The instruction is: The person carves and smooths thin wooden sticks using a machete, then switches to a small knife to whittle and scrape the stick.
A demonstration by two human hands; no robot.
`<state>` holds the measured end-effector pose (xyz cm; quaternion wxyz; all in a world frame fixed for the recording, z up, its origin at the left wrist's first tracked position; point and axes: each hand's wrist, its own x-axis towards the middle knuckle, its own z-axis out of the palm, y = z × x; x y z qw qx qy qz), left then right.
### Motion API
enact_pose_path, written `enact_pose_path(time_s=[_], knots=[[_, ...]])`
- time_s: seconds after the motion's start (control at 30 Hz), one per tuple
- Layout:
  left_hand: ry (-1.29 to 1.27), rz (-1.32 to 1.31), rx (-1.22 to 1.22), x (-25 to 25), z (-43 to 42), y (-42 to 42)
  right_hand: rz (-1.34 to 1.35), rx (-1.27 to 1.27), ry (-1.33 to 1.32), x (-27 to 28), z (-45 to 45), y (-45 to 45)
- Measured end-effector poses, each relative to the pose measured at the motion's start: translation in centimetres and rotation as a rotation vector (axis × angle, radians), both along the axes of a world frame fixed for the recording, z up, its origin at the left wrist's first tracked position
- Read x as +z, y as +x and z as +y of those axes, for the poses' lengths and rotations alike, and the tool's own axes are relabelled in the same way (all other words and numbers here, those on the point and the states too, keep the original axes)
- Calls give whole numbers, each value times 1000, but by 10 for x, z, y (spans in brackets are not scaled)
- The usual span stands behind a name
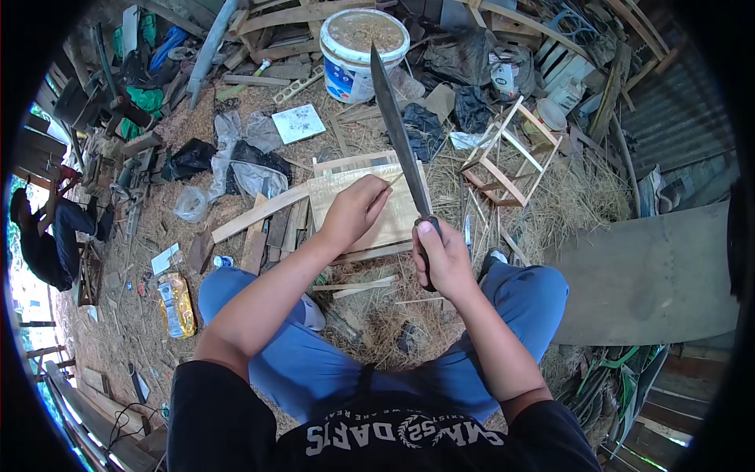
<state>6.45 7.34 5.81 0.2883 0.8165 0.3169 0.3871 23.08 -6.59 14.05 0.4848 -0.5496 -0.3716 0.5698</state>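
Observation:
My right hand (442, 256) is wrapped round the dark handle of a long machete (399, 134), whose blade points up and away from me. My left hand (354, 211) is closed in a pinch on a thin wooden stick (395, 180), to the left of the blade. Below both hands lies a pale wooden board (385, 223), between my knees and the bucket. Some thin wood strips (366, 286) rest on the ground nearer to me.
A white bucket (364, 55) stands beyond the board. A small wooden frame (515, 157) is on the right, near a large flat sheet (645, 275). Planks (259, 212) lie left of the board. Another person (55, 228) sits at the far left.

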Motion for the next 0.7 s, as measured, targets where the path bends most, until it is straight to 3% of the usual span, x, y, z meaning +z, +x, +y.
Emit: enact_pose_path(time_s=[0.7], knots=[[62,-13,-73,1,-9,4,17,-34,-25,-1,-8,10]])
